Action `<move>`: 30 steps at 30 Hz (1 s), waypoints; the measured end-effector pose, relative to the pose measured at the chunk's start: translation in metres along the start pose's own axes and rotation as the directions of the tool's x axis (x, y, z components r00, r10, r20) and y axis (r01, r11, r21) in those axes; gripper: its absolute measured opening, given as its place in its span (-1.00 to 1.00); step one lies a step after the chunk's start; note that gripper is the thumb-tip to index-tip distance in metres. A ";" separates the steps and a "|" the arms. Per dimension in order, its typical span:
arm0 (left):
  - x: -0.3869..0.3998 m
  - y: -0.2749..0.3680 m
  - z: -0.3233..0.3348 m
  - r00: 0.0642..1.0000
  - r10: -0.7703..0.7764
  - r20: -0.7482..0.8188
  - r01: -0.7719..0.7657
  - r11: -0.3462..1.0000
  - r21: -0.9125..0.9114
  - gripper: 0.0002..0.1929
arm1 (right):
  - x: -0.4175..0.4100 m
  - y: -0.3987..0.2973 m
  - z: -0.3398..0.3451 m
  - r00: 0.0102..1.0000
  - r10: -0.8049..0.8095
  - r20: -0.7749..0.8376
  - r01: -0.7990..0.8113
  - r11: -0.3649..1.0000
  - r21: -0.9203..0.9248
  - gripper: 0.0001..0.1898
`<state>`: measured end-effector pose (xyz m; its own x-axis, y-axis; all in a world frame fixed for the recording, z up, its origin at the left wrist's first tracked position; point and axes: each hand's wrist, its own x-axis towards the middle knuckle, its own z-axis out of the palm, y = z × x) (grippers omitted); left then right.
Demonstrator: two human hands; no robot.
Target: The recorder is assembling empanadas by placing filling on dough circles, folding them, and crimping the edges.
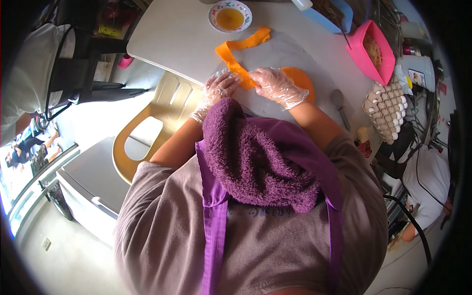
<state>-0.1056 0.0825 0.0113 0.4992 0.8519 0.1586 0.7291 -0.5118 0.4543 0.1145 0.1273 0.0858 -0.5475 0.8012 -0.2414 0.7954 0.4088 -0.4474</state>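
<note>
A long strip of orange dough or wrapper (pixel 232 61) lies bent across the pale table. My left hand (pixel 221 88), in a clear plastic glove, rests at the strip's left edge near the table's front; whether its fingers grip it I cannot tell. My right hand (pixel 278 86), gloved the same way, pinches the strip's near end. Partly under my right hand and wrist lies a round orange piece (pixel 300 83), perhaps a mat or a sheet of dough. Beyond the strip stands a patterned bowl (pixel 212 18) of yellow-brown liquid.
On the right are a pink container (pixel 388 55) of shredded food, a blue container (pixel 346 16), a spoon (pixel 337 99) and an egg tray (pixel 385 110). A beige plastic chair (pixel 123 147) stands at the left. A person in white (pixel 427 180) is at the far right.
</note>
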 end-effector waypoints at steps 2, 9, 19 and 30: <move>-0.001 -0.001 0.002 1.000 0.002 -0.013 -0.002 1.000 -0.001 -0.50 | 0.001 0.003 0.003 1.000 -0.017 -0.011 0.018 1.000 0.016 -0.76; -0.001 0.000 0.002 1.000 -0.002 -0.017 0.002 1.000 -0.005 -0.50 | 0.001 0.020 0.010 0.999 -0.003 0.032 0.001 0.998 0.066 -0.86; -0.001 0.000 -0.001 0.999 -0.024 0.036 0.023 1.000 0.008 -0.53 | 0.000 0.018 0.010 0.996 -0.093 -0.012 0.094 0.993 0.075 -0.81; 0.000 0.002 0.002 0.999 -0.045 0.004 0.045 0.999 0.021 -0.63 | 0.013 0.032 0.007 0.971 0.167 0.168 -0.223 0.889 0.401 -0.83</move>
<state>-0.1035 0.0815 0.0102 0.4676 0.8736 0.1347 0.7603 -0.4752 0.4428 0.1311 0.1476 0.0626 -0.4425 0.7732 -0.4543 0.7247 0.0100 -0.6890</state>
